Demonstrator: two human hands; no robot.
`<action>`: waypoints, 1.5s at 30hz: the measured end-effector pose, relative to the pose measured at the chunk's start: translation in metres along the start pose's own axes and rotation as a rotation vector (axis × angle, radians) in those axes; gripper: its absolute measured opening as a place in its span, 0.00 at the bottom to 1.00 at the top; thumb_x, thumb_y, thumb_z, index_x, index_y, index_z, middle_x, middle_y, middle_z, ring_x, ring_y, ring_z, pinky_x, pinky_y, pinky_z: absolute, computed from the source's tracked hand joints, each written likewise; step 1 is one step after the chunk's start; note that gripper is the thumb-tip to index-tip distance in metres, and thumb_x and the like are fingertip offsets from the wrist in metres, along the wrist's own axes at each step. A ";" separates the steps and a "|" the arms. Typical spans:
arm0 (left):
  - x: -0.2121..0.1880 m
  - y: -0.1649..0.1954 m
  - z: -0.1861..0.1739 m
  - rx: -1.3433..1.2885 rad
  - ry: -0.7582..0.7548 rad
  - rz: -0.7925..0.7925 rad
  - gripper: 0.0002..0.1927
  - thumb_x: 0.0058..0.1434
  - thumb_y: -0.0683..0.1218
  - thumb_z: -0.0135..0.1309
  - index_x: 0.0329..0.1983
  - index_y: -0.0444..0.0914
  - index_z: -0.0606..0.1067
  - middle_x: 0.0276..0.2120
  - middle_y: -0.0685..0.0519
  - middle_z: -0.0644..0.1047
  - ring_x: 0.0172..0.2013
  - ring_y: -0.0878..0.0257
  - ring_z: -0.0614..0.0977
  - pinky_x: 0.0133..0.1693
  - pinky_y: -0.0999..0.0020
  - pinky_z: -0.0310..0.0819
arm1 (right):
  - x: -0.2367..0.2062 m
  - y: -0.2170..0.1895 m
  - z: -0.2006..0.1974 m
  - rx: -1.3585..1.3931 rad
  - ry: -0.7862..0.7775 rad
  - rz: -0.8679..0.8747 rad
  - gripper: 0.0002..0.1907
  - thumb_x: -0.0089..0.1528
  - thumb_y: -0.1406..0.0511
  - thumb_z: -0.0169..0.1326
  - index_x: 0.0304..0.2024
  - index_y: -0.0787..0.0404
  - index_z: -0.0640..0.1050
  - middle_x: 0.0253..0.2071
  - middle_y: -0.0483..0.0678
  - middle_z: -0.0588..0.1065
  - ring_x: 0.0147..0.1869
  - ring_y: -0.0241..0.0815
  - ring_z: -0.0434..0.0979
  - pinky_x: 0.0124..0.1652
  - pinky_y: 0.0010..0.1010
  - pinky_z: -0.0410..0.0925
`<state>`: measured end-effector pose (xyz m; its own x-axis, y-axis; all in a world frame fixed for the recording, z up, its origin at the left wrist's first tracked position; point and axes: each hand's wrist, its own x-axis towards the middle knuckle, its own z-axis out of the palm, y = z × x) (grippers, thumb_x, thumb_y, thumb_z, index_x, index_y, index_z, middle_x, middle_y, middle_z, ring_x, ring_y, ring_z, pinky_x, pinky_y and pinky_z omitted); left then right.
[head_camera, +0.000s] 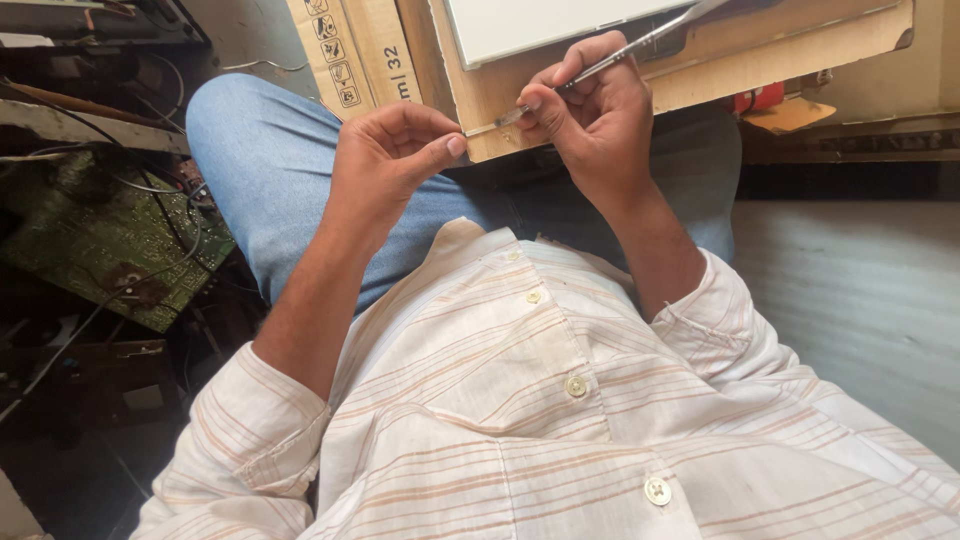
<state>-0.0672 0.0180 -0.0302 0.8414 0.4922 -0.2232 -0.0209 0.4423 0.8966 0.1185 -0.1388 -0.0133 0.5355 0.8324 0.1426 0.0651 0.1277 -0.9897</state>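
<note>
A brown cardboard sheet (700, 60) rests across my lap with a flat white panel (530, 25) lying on it. My right hand (595, 115) grips a thin metal tool (620, 52) like a pen, its tip pressed at the cardboard's near edge. My left hand (385, 160) pinches a thin pale strip (483, 129) at that same edge, thumb and fingers closed on it, just left of the tool tip. The two hands are almost touching.
A green circuit board (100, 240) with loose wires lies on the floor at my left. A printed cardboard box (350, 50) stands beyond my left knee. A small red object (758, 98) sits at the upper right. Grey floor (850, 290) spreads on my right.
</note>
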 end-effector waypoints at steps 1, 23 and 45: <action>0.000 -0.001 0.000 -0.004 -0.003 0.003 0.06 0.62 0.38 0.65 0.40 0.34 0.80 0.35 0.52 0.84 0.37 0.69 0.84 0.43 0.76 0.81 | 0.000 0.000 0.000 -0.007 -0.006 -0.017 0.14 0.74 0.73 0.58 0.51 0.62 0.64 0.44 0.52 0.78 0.45 0.37 0.83 0.45 0.27 0.81; 0.003 -0.003 0.000 0.025 -0.018 0.039 0.06 0.62 0.38 0.66 0.41 0.34 0.81 0.34 0.52 0.84 0.36 0.70 0.84 0.41 0.77 0.82 | -0.004 0.000 0.005 -0.051 -0.041 -0.063 0.15 0.74 0.72 0.62 0.51 0.62 0.66 0.41 0.52 0.80 0.43 0.31 0.80 0.43 0.19 0.75; 0.003 0.000 0.002 0.089 -0.013 0.040 0.05 0.63 0.38 0.64 0.41 0.34 0.80 0.34 0.52 0.84 0.36 0.70 0.84 0.41 0.77 0.81 | 0.001 0.001 0.006 0.102 0.030 -0.041 0.16 0.72 0.63 0.60 0.50 0.58 0.65 0.42 0.53 0.81 0.38 0.33 0.81 0.36 0.18 0.74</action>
<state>-0.0634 0.0185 -0.0298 0.8477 0.4983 -0.1818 -0.0074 0.3538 0.9353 0.1139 -0.1342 -0.0137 0.5588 0.8094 0.1805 0.0020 0.2164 -0.9763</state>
